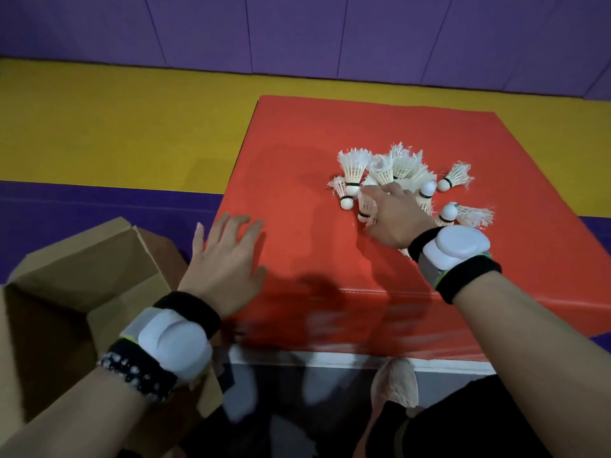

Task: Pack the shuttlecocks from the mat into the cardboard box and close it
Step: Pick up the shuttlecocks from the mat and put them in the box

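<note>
Under and just beyond the right hand (393,216) lie the shuttlecocks (396,166), heaped on the mat (297,143) — fingers loosely spread on them, clasping nothing. Left hand (224,256) hangs wide, the box (66,276) beside it. Probably feather-light, brittle skirts — better pinched by the cork.

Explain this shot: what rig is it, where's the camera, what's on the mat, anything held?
No machine here: a person's two bare hands, filmed by one wide-angle camera worn on the head, looking down. Each wrist carries a strapped white pod; purpose not visible. A pile of white feather shuttlecocks lies on the red mat. The right hand reaches into the pile; whether it grips one is unclear. The left hand is open, holding nothing, at the mat's left edge. The open cardboard box stands lower left.
</note>
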### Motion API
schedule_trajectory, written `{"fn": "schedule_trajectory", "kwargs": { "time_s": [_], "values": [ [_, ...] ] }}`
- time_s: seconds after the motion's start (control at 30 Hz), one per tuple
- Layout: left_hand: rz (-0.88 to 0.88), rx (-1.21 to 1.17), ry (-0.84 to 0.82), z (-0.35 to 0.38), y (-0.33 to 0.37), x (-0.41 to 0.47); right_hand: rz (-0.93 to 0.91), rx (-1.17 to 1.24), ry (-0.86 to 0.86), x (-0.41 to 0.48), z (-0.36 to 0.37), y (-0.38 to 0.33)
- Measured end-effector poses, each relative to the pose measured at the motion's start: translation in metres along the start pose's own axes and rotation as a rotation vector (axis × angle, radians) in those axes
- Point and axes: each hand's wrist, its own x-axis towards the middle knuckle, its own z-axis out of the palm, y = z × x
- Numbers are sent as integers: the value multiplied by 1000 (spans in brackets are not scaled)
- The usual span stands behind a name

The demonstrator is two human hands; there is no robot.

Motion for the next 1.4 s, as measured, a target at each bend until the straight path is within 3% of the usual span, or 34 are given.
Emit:
{"fn": "schedule_trajectory", "kwargs": {
  "time_s": [0.13,0.37,0.73,0.83,1.13,1.4],
  "values": [
    [5,-39,21,13,5,-6,-74,38,104,4,-2,-4],
    [99,-152,121,11,29,-12,-176,43,68,-5,1,-14],
    [29,-192,-62,-1,18,-14,-503,95,67,-29,11,-82],
    [-27,-251,-33,1,15,-10,-555,99,72,-26,14,-89],
    [-72,-178,54,10,2,0,-524,210,29,-16,36,-103],
    [-125,-190,191,14,-5,4,-397,31,174,-15,38,-91]
  ]
}}
